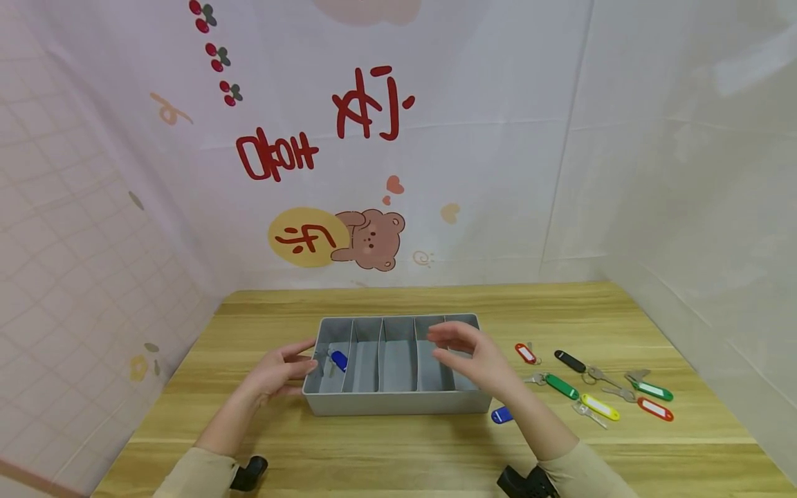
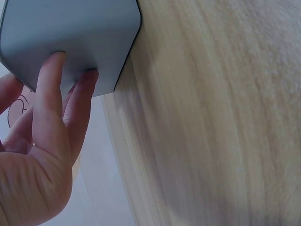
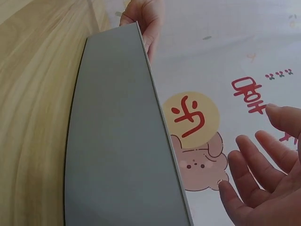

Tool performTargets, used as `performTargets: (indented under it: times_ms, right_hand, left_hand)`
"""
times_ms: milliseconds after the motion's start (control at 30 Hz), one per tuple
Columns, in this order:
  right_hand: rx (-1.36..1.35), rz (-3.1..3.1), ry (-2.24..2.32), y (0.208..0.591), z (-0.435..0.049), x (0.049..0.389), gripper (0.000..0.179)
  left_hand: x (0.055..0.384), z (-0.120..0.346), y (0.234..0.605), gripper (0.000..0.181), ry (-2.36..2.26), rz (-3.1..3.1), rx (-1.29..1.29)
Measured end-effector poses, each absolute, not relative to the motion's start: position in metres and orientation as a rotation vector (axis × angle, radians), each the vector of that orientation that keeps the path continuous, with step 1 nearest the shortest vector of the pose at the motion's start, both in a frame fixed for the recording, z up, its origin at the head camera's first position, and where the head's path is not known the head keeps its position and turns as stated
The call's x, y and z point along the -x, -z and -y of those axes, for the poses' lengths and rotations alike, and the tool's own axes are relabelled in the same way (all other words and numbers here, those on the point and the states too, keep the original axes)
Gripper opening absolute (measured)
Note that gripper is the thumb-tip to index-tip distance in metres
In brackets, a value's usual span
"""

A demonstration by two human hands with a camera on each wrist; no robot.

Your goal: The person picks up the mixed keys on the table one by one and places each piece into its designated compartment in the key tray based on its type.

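A grey tray [image 1: 398,404] with several side-by-side compartments stands on the wooden table. In its leftmost compartment lies a blue key tag [image 1: 339,360] with its key. My left hand [image 1: 280,370] is at the tray's left end; the left wrist view shows its extended fingers [image 2: 48,89] touching the outer end wall. Above the right-hand compartments hovers my right hand [image 1: 476,353], fingers loosely bent and nothing between them. The right wrist view also shows that hand [image 3: 268,183] apart from the tray. Partly hidden behind my right forearm is another blue key tag [image 1: 501,415].
Tagged keys lie spread right of the tray: a small red tag [image 1: 526,353], a black one [image 1: 569,361], two green ones [image 1: 562,386], a yellow one [image 1: 600,407] and a larger red one [image 1: 655,409]. A printed white curtain [image 1: 498,173] hangs behind the table.
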State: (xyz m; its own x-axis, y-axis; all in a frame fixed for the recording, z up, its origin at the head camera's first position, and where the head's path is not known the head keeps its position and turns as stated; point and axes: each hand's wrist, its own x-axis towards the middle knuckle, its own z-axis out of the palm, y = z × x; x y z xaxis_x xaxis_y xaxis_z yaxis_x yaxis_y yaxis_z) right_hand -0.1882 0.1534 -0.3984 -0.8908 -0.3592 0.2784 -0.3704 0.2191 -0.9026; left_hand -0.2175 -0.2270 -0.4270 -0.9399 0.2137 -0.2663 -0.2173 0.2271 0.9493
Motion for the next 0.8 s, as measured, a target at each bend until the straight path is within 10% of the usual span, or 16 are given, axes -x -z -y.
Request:
performTargets:
  times_ms: [800]
  right_hand:
    - [-0.645,2.502,-1.734,0.411,-0.202,0.172,0.041]
  left_hand:
    - [0.216,0.224,0.425,0.064,-1.768,-2.187,0.021]
